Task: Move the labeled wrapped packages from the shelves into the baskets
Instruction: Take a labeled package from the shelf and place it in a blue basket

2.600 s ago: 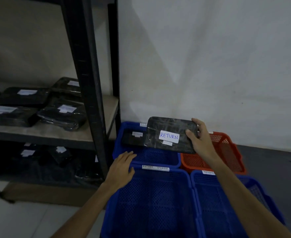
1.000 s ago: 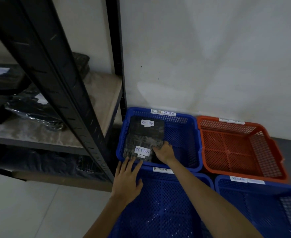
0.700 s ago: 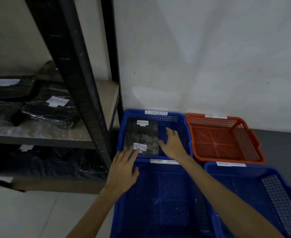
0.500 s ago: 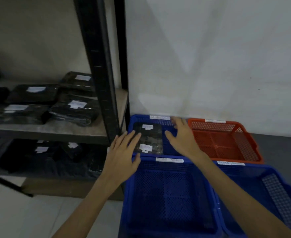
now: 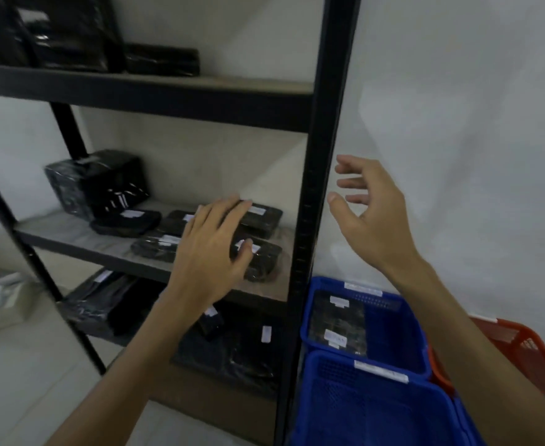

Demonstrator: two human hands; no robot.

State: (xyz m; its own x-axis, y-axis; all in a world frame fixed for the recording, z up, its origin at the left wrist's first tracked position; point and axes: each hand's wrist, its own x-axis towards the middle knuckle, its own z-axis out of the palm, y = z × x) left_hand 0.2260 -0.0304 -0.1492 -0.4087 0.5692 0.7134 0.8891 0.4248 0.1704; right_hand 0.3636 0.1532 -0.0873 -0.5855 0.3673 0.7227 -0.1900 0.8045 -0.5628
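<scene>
Several black wrapped packages with white labels lie on the middle shelf (image 5: pixel 81 243) of a black rack. My left hand (image 5: pixel 211 249) reaches in over the front right package (image 5: pixel 261 260), fingers spread, thumb by its label; it does not grip anything. My right hand (image 5: pixel 369 214) hangs open in the air to the right of the rack's front post (image 5: pixel 316 201), holding nothing. Two labeled packages (image 5: pixel 337 320) lie in the far blue basket (image 5: pixel 393 336) on the floor.
A nearer blue basket (image 5: pixel 377 410) sits in front of it and an orange basket (image 5: pixel 522 352) to the right. More packages fill the bottom shelf (image 5: pixel 104 300) and top shelf (image 5: pixel 155 59). A large wrapped box (image 5: pixel 97 181) stands at the back. White wall on the right.
The package marked RETURN was laid in the far blue basket and let go. Both hands have risen from the baskets; the left now reaches onto the middle shelf. My view swung left and up.
</scene>
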